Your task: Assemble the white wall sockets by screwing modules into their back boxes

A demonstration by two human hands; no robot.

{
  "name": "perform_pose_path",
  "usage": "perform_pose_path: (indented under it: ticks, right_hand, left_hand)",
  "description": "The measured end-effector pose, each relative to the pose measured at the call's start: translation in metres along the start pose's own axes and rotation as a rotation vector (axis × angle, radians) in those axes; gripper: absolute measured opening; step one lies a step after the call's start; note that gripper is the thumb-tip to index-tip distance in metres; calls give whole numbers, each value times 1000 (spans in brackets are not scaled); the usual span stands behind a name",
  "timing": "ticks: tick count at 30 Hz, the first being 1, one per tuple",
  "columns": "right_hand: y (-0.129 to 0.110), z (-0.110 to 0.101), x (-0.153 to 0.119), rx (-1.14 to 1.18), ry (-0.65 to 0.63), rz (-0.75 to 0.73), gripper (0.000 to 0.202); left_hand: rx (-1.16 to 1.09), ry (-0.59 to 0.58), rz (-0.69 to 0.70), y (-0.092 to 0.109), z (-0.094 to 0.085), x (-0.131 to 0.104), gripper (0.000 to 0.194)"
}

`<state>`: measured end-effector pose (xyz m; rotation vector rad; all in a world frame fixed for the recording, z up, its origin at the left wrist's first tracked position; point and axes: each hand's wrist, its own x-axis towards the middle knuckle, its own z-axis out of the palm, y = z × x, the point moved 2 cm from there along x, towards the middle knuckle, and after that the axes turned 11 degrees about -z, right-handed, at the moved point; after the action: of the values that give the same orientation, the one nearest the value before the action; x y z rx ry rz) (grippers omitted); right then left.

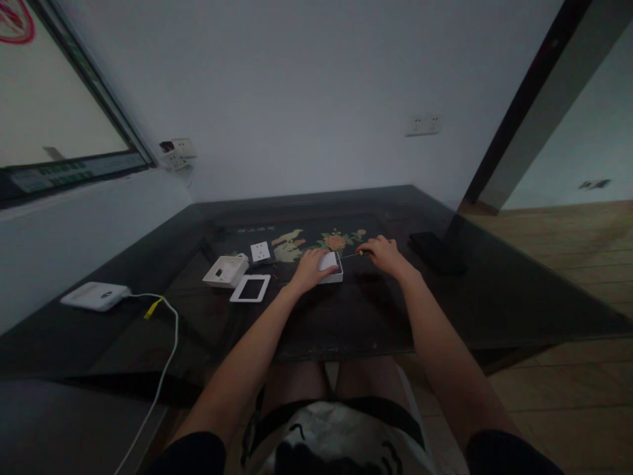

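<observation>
My left hand (310, 267) is closed around a small white electrical box (334, 278) on the dark table, its fingers and thumb steadying the white plate (327, 261) on top. From the right, my right hand (384, 254) pinches the handle of a screwdriver (351, 255), of which a bit of yellow and red shows. Its thin shaft lies nearly level and points left, with the tip at the box's right side. Whether the tip touches a screw is too small to tell. Left of my hands are a white socket plate (260, 251), a white frame (239, 290) and an open white box (225, 270).
A white device (93, 295) with a pale cable (176, 330) and yellow tag (153, 308) sits at the table's left. Toward the right lies a flat black object (438, 253). The table (346, 323) stands against a wall with sockets (424, 125).
</observation>
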<state>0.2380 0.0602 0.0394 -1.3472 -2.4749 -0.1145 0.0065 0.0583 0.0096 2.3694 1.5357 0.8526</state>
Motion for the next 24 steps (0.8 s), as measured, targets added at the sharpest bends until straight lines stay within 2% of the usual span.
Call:
perform_pose_path:
  ticks: [5,8,12,17,21,24]
  right_hand:
    - [-7,-4,2,-70,59,-76,14]
    - [1,2,3,31,54,-64,16]
    - [13,16,3,285,-33,-18,18]
    - [17,26,3,538,-90,-52,25]
    - [10,30,8,604,-103,-151,33]
    - [8,32,9,588,-100,-165,31]
  left_hand:
    - [-24,-44,6,-1,-2,0,55]
    - [-58,-87,38,-3,-4,0,53]
    - [-98,-150,82,-6,-7,0,52]
    - [-135,-190,126,-6,-9,-1,51]
    - [-127,-172,142,-4,-9,-1,49]
    - [-89,-164,133,-2,-9,-1,43]
